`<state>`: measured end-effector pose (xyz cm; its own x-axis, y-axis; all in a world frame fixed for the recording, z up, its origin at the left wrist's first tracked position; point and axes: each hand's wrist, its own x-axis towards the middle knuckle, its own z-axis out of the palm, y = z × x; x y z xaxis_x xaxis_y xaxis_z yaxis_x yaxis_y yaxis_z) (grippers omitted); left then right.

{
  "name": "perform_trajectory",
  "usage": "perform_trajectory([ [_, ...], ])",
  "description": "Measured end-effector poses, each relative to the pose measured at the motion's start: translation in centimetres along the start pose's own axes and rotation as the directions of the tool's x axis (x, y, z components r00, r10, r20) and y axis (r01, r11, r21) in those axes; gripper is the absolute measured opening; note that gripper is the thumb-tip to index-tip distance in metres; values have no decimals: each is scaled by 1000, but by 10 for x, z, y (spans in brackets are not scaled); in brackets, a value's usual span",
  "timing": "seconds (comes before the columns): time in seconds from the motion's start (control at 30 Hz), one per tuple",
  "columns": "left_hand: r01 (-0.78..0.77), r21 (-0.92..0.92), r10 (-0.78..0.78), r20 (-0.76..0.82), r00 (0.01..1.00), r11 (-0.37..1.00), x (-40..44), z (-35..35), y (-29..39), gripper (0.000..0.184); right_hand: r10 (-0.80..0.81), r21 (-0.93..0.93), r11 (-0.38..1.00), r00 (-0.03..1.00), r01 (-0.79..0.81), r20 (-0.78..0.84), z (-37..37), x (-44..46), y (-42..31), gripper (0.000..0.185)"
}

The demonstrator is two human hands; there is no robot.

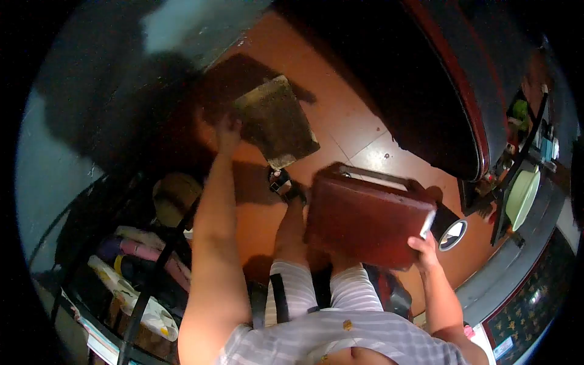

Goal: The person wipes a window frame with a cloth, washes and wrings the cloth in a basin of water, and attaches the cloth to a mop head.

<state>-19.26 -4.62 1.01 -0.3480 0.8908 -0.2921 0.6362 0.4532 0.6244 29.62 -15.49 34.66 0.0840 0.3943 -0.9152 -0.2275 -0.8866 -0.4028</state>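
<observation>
My right hand (424,250) grips the right edge of a reddish-brown wooden box (371,219), which is tilted above my knees. A pale strip shows at its corner beside my thumb, and its inside is mostly turned away from view. My left hand (228,131) is stretched forward in shadow, beside the left edge of a worn, dark square board (277,121) with pale, frayed edges. Blur and shadow hide its fingers, so I cannot tell whether it touches the board. Just below the board is my foot in a black sandal (285,184).
Orange tiles cover the floor (350,131). A large dark piece of furniture with a red edge (471,115) stands at upper right. A light green basin (523,198) and a dark bin with a pale rim (453,236) are at right. Cloths (149,252) lie behind a black rail at left.
</observation>
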Motion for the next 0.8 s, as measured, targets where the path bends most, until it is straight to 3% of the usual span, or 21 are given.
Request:
perform_trajectory([
  [0.03, 259, -121, -248, 99, 964, 958, -27, -23, 27, 54, -24, -50, 998, 996, 29, 87, 13, 15, -7, 76],
  [0.07, 507, -224, -447, 269, 853, 833, -58, -49, 51, 52, -4, -130, 991, 991, 22, 133, 4, 45, 5, 78],
  [0.1, 662, -339, -532, 404, 744, 668, -91, -76, 74, 51, 1, -100, 995, 980, 19, 200, 39, 52, -16, 78],
  [0.17, 799, -562, -483, 649, 588, 216, -138, -115, 118, 56, -15, -194, 977, 935, 89, 354, 89, 82, -40, 75],
  [0.23, 763, -581, -593, 519, 616, 284, -171, -106, 99, 66, -46, -121, 987, 900, 109, 433, 118, 130, -36, 74],
  [0.33, 534, -498, -448, 292, 845, 683, -157, -115, 149, 73, -23, -204, 966, 842, 157, 539, 157, 183, -54, 73],
  [0.5, 582, -287, -581, 101, 808, 760, -129, -96, 145, 77, -59, -262, 932, 819, 249, 570, 200, 208, -80, 70],
  [0.6, 437, -500, -476, 54, 878, 748, -119, -82, 134, 75, -302, -467, 666, 783, 581, 543, 206, 228, -84, 74],
  [0.63, 444, -486, -490, 38, 871, 752, -122, -82, 130, 74, -209, -567, 635, 824, 524, 527, 205, 234, -86, 79],
  [0.73, 457, -487, -522, 3, 853, 744, -120, -80, 129, 72, -391, -825, 402, 889, 397, 238, 241, 191, -87, 78],
  [0.77, 479, -502, -547, 15, 837, 720, -122, -80, 124, 71, -559, -835, 269, 784, 480, 271, 240, 200, -75, 80],
  [0.8, 478, -513, -553, 10, 833, 712, -122, -80, 127, 70, -570, -839, 262, 778, 477, 264, 242, 205, -75, 83],
])
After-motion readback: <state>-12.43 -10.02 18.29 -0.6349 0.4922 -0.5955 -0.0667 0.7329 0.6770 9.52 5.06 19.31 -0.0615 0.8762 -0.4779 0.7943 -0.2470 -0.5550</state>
